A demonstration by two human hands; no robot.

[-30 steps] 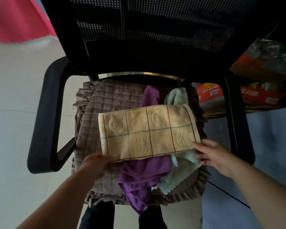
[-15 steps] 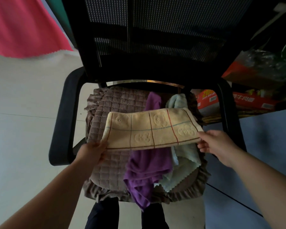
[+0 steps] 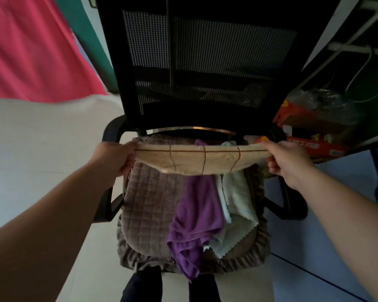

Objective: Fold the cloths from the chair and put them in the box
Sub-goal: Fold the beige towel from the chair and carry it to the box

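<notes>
Head view: both hands, left (image 3: 116, 158) and right (image 3: 287, 159), grip the yellow cloth (image 3: 196, 158) above the chair (image 3: 148, 205).

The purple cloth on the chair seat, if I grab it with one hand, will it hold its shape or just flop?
The purple cloth will probably flop: it lies crumpled in soft folds, with one end drooping over the seat cushion's front edge. It looks thin, so likely light. It overlaps the pale green cloth beside it, so lifting it may drag that one along.
</notes>
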